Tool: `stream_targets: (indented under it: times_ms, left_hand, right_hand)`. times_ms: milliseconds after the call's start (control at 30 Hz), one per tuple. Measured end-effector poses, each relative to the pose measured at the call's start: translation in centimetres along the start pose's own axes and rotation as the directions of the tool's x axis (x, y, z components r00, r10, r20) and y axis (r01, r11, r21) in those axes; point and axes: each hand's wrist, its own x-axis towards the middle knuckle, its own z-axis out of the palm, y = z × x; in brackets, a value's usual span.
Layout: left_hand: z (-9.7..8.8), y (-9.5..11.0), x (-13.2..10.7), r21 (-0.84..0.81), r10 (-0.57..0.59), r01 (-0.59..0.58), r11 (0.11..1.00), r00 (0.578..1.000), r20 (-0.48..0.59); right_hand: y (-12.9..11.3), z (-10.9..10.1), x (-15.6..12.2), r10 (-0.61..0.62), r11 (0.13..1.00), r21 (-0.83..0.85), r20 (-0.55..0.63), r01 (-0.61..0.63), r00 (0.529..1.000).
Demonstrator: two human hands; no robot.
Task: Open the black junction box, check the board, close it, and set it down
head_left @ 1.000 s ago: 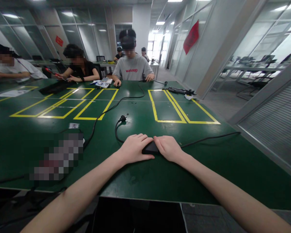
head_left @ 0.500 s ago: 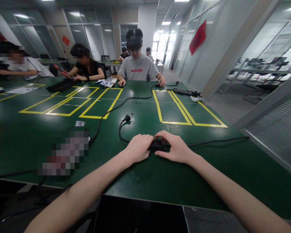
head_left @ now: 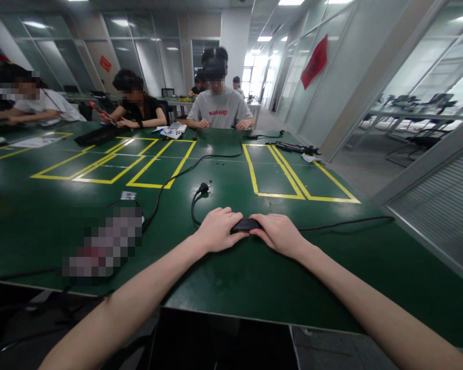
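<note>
A black power adapter (head_left: 247, 225) lies level at the near middle of the green table, its long side running left to right. Around its left end my left hand (head_left: 219, 229) is closed, thumb along the near side and fingers over the far side. My right hand (head_left: 280, 234) grips the right end the same way, hiding that end. From behind my left hand a short cord curves up to a black plug (head_left: 203, 188), whose prongs point right. A thin black cable (head_left: 343, 223) runs out past my right hand toward the table's right side.
Yellow tape rectangles (head_left: 273, 195) mark the green table (head_left: 224, 277). A blurred-out strip-shaped object (head_left: 108, 241) lies at the left, with a long black cable (head_left: 160, 195) beyond it. A folded black tripod-like item (head_left: 297, 148) lies far right. Several people sit opposite; one (head_left: 219, 103) faces me.
My right hand, loosely spread around the adapter before, has closed on its right end. My left hand's thumb now shows along the near side. The person opposite has lifted both hands off the objects there.
</note>
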Motion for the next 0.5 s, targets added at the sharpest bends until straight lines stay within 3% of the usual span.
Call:
stream_targets:
  times_ms: [333,400,500]
  left_hand:
    - [-0.54,-0.33,-0.02,-0.048,0.028,-0.031,0.998,0.998,-0.057]
    - [-0.59,-0.48,-0.08,-0.019,0.064,-0.065,0.998,0.997,-0.035]
    - [-0.56,-0.61,-0.21,0.038,0.155,-0.155,0.987,0.988,-0.003]
  right_hand:
    - [0.31,-0.37,-0.07,0.009,1.0,0.0,-0.059,-0.009,0.998]
    - [0.14,-0.5,-0.02,0.023,0.996,0.089,-0.025,-0.021,0.999]
    - [-0.24,-0.64,0.14,0.064,0.929,0.362,0.048,-0.077,0.997]
